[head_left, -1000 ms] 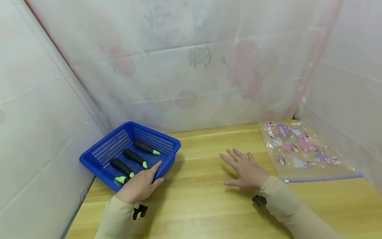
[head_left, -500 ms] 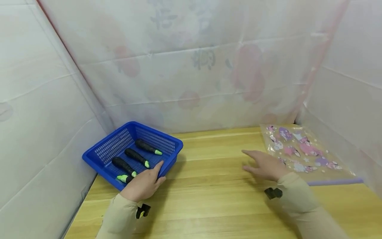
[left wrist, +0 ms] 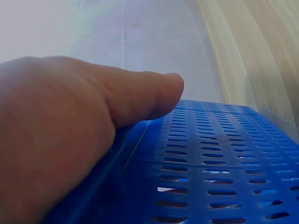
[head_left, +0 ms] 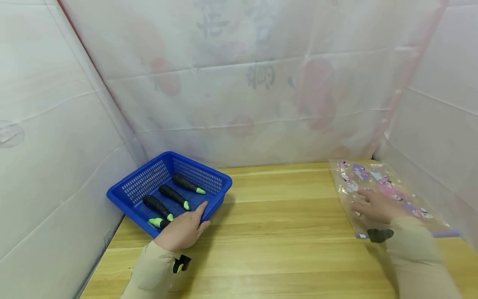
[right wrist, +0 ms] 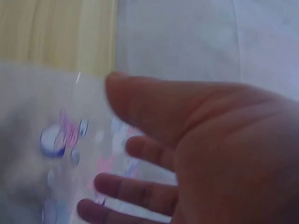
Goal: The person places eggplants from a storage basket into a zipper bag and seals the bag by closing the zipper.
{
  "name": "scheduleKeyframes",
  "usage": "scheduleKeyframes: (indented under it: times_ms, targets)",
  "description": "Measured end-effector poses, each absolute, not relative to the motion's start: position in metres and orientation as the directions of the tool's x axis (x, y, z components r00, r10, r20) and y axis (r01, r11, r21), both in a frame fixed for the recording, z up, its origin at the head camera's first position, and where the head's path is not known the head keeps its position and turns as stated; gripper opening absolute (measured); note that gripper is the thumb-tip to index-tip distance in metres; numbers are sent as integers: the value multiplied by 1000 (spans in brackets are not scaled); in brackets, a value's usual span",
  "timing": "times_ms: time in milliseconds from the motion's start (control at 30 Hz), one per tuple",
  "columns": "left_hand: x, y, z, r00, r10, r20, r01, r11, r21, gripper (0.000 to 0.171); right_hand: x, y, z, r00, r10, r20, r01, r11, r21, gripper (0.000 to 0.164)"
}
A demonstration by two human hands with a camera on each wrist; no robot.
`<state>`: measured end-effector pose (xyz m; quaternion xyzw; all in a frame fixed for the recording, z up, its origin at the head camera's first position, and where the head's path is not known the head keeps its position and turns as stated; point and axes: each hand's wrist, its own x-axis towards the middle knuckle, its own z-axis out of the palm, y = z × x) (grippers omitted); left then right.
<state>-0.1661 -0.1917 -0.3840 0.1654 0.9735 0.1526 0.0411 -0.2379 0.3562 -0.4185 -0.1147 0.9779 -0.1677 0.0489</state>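
My left hand (head_left: 183, 232) grips the near right rim of a blue plastic basket (head_left: 220, 199), fingers over the rim and thumb along the slotted outer wall (left wrist: 219, 163). Inside the basket lie several dark eggplants (head_left: 173, 196) with light green stem ends; the nearest is partly hidden by that hand. At the right, my right hand (head_left: 379, 207) is over a flat, clear plastic bag (head_left: 345, 195) printed with pink and purple cartoon figures. Its fingers are spread and slightly bent in the right wrist view, holding nothing, with the bag (right wrist: 28, 93) just beyond them.
Basket and bag both rest on a yellow wood-grain table (head_left: 276, 232), basket at left, bag at right. Pale printed sheeting (head_left: 224, 99) walls off the back and both sides. A purple strip (head_left: 446, 234) runs along the bag's near edge.
My right hand has moved right, from the middle of the table to over the bag. The left hand stays on the basket rim. The head view has shifted slightly.
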Motion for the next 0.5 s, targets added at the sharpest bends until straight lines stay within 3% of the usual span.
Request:
scheduleKeyframes:
  times_ms: [267,500]
  targets:
    - [-165,-194,-383,-937,350,2,333,892,304,59,-229,370,-424,-962,-187,-201,-120,945,-306,73]
    - [-165,-196,-384,-938,346,28,336,887,315,59,-223,363,-427,-957,-184,-223,-111,946,-304,60]
